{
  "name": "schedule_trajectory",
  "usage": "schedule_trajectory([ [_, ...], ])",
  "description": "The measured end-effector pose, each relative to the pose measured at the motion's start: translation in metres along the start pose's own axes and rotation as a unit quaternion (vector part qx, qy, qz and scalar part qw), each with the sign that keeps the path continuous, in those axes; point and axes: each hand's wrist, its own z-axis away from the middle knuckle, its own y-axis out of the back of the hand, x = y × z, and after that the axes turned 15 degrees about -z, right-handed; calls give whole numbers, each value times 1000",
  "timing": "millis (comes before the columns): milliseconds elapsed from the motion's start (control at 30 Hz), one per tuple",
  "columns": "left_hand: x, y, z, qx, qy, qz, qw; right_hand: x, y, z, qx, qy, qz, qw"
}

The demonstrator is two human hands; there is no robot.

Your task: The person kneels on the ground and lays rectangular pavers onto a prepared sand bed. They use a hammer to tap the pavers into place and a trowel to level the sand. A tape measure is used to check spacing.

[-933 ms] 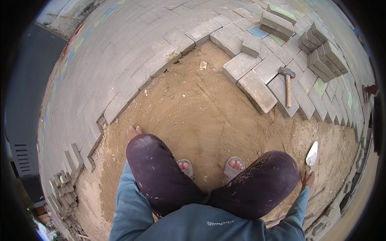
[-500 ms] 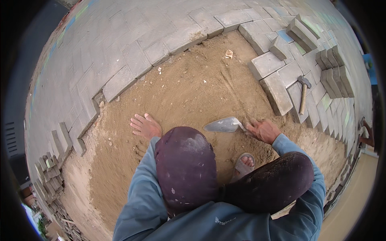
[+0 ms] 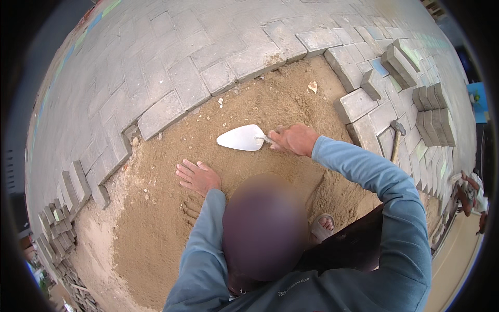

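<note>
My right hand [image 3: 294, 140] is closed round the handle of a pointed trowel [image 3: 241, 138]. The pale metal blade points left, over the brown sand bed [image 3: 156, 223], and is close to the sand; whether it touches cannot be made out. My left hand [image 3: 199, 178] rests on the sand with its fingers spread, below and left of the blade. Finger-like grooves mark the sand just under that hand. Beyond the blade, the edge of the laid grey paving blocks [image 3: 218, 77] borders the sand.
A hammer [image 3: 397, 136] lies on the blocks at the right, near upright stacks of paving blocks [image 3: 435, 125]. More loose blocks [image 3: 54, 229] are piled at the far left. A white chip [image 3: 312, 87] lies on the sand. Another person [image 3: 470, 195] is at the right rim.
My right hand has swung the trowel up and left, from beside my foot to the middle of the sand. The left hand remains spread on the sand. Another person now shows at the right.
</note>
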Motion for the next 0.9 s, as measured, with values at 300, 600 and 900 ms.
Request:
schedule_trajectory([
  [300, 5, 2, 2, -26, -11, 8, 1000, 177, -5, 39, 237, -336, -61, 909],
  [600, 11, -6, -1, -26, -12, -10, 1000, 114, -23, -26, 373, -328, -657, 568],
  [900, 4, -9, -1, -14, -5, -17, 1000, 19, -45, -19, 136, -123, -117, 976],
])
